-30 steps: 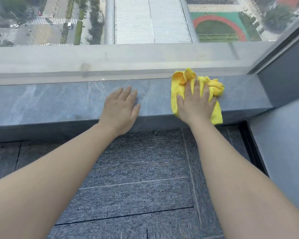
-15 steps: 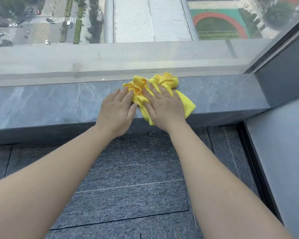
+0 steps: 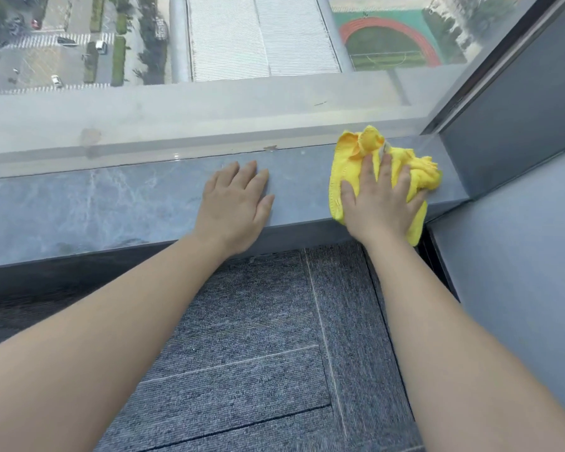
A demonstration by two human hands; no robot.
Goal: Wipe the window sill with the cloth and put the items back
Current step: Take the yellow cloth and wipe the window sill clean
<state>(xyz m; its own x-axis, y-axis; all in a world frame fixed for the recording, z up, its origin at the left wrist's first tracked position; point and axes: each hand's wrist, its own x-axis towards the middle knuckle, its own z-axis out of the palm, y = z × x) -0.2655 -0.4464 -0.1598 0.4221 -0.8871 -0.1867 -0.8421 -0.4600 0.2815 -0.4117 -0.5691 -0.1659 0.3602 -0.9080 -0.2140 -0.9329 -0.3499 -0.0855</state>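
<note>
The right hand (image 3: 380, 207) presses the bunched yellow cloth (image 3: 418, 171) flat-palmed, fingers spread, at the window sill's (image 3: 111, 203) right end; left hand (image 3: 235, 207) braces open, empty; best keep pressure even into the corner.

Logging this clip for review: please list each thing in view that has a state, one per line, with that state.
yellow cloth: bunched, pressed flat on the sill near its right end, one corner hanging over the front edge.
right hand: palm down on the cloth, fingers spread.
left hand: flat on bare sill, apart from the cloth, holding nothing.
window sill: no items on it in view.
</note>
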